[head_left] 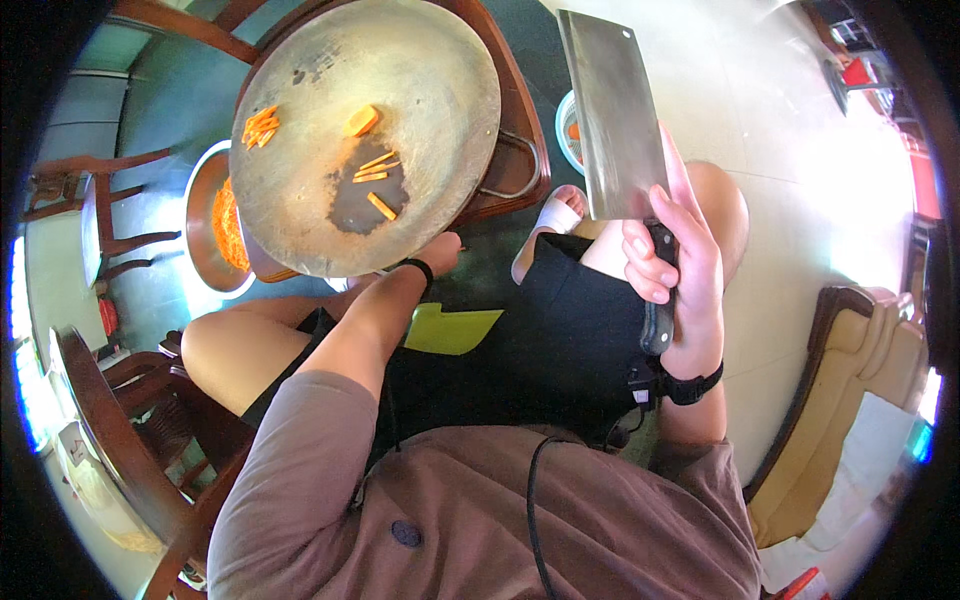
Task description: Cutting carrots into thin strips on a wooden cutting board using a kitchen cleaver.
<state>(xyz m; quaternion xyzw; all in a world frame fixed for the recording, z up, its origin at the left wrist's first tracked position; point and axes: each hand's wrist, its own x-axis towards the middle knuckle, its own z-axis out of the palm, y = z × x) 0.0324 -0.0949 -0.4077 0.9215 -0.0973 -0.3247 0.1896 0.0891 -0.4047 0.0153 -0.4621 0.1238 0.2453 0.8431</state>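
My right hand (680, 245) is closed round the black handle of a cleaver (615, 120), held up with its broad blade pointing away from me. My left hand (438, 256) is at the near edge of a round, worn chopping board (400, 60), its fingers curled and partly hidden. What they hold, if anything, does not show. On the board lie a carrot chunk (362, 121), a small pile of carrot sticks (261, 128) at the left, and several loose carrot sticks (372, 172) by a dark damp patch.
Under the board is a brown wooden stool (512, 95); a metal loop handle (530, 165) juts out right. A metal basin (205, 235) of shredded carrot stands left. A light-blue basket (566, 130) sits behind the cleaver. A yellow-green flat piece (455, 330) lies on my lap.
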